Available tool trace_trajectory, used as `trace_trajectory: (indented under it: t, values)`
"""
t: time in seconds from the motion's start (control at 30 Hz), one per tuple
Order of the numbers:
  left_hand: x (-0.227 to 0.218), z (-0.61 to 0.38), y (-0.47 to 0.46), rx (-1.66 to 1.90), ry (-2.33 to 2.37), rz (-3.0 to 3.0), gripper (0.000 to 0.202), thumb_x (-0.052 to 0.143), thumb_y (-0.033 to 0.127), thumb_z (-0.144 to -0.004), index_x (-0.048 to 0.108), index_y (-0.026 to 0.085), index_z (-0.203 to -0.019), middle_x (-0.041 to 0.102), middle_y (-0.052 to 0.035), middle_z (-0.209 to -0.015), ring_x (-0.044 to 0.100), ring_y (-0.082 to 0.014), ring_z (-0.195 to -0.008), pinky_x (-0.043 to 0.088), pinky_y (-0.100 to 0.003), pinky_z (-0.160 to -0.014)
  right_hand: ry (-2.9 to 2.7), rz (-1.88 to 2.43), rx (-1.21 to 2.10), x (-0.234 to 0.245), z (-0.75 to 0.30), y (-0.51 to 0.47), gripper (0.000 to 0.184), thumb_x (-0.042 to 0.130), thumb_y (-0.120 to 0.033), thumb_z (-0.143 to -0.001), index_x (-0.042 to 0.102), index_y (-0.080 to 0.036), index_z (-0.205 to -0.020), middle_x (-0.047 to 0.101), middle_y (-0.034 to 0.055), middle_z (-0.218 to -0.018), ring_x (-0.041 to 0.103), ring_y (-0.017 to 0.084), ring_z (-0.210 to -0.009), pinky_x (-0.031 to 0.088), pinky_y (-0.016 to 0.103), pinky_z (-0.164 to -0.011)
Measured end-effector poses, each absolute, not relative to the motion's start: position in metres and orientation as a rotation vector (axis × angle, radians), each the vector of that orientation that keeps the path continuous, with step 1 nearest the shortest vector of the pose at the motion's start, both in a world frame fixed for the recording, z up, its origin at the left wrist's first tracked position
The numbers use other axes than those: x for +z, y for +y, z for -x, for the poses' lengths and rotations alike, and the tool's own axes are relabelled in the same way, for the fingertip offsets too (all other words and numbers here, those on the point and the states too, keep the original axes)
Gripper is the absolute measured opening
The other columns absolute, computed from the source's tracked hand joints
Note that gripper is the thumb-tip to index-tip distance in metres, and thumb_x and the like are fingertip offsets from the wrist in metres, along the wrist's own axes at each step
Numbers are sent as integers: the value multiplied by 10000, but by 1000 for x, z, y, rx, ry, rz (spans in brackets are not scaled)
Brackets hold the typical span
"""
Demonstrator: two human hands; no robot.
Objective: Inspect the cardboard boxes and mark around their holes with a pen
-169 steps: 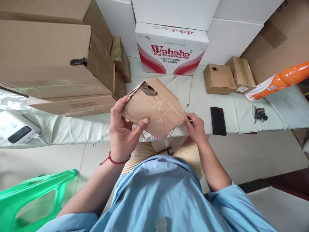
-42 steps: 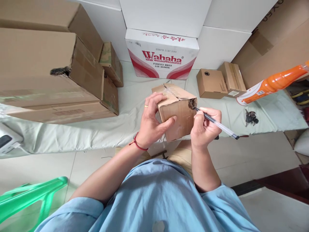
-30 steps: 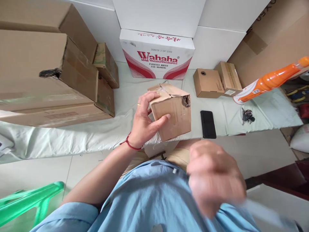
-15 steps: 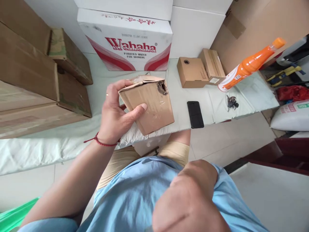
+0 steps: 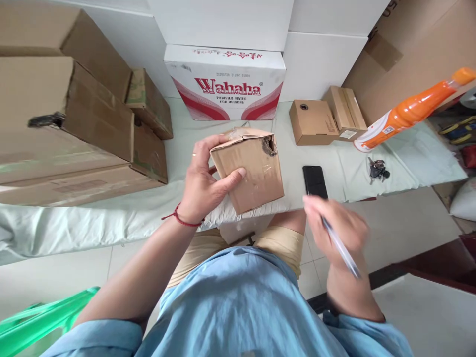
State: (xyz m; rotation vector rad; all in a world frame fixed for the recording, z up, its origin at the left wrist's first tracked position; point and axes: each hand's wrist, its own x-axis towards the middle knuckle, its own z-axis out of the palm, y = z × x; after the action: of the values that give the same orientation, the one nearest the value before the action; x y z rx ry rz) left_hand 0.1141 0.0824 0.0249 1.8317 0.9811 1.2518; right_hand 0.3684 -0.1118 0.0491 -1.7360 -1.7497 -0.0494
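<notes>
My left hand (image 5: 206,186) grips a small brown cardboard box (image 5: 250,168) from its left side, thumb on the front face, and holds it above the edge of a table covered in pale green cloth (image 5: 111,218). The box has a torn dark hole at its upper right corner and a crumpled, taped top. My right hand (image 5: 336,225), blurred by motion, is closed around a clear pen (image 5: 340,248) to the right of the box and a little below it, apart from it.
A black phone (image 5: 314,180) lies on the cloth beside the box, with keys (image 5: 377,169) and an orange bottle (image 5: 409,111) further right. A Wahaha carton (image 5: 225,82), two small boxes (image 5: 323,119) and large cardboard boxes (image 5: 67,119) stand behind. A green plastic stool (image 5: 40,322) is at lower left.
My right hand, which had poked the pen at the box's torn corner and then drawn back toward my body, has come forward again with the pen. My left hand kept hold of the box.
</notes>
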Motion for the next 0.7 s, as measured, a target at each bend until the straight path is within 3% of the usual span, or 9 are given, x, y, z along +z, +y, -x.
trace_trajectory:
  t: [0.1,0.17,0.3,0.37,0.47,0.57,0.7]
  values:
    - [26,-115,84,1266,997,-1822,702,901,608,-822,633,328,-1407,632,-102,-1444,623,-358,-1361,666,-470,-993,-1816,2124,13,12,-393,-51,274,516,-216,-1071,766,-177,-1175,747,127,-1026,699,248,-925,516,331,-807]
    - [28,-116,84,1263,1005,-1808,694,898,608,-824,634,338,-1406,631,-100,-1445,624,-366,-1364,669,-495,-992,-1825,2355,81,-12,-398,-23,379,479,-107,-1010,749,-125,-1275,720,174,-1102,683,289,-1001,519,357,-837]
    - [30,-115,82,1234,1023,-1785,677,903,591,-829,633,370,-1408,620,-77,-1473,620,-362,-1376,663,-532,-1014,-1839,2383,170,-41,-400,1,607,419,-38,-955,603,-93,-1531,680,195,-1203,641,306,-1090,525,394,-955]
    - [31,-114,82,1227,1027,-1781,674,902,589,-831,630,377,-1410,617,-68,-1481,612,-361,-1394,657,-546,-1037,-1750,2393,137,-46,-406,-1,674,470,-121,-978,460,-95,-1652,658,209,-1280,607,333,-1167,518,438,-1026]
    - [30,-114,81,1226,1019,-1780,674,896,588,-836,626,375,-1414,609,-74,-1499,595,-370,-1433,650,-554,-1068,-1406,2524,15,-53,-418,-19,800,599,-385,-1010,356,-32,-1685,600,292,-1428,536,423,-1299,489,551,-1106]
    - [29,-115,81,1236,1008,-1780,676,897,579,-836,621,363,-1415,603,-93,-1507,580,-380,-1447,638,-569,-1086,-1107,2652,36,-66,-425,-44,926,683,-563,-961,408,14,-1630,544,364,-1524,490,494,-1380,466,625,-1127]
    - [28,-117,83,1254,990,-1778,662,897,560,-848,620,373,-1419,591,-103,-1518,547,-384,-1470,627,-595,-1089,-1002,2691,92,-77,-426,-58,943,728,-620,-911,480,-6,-1583,531,363,-1531,484,504,-1394,456,623,-1128]
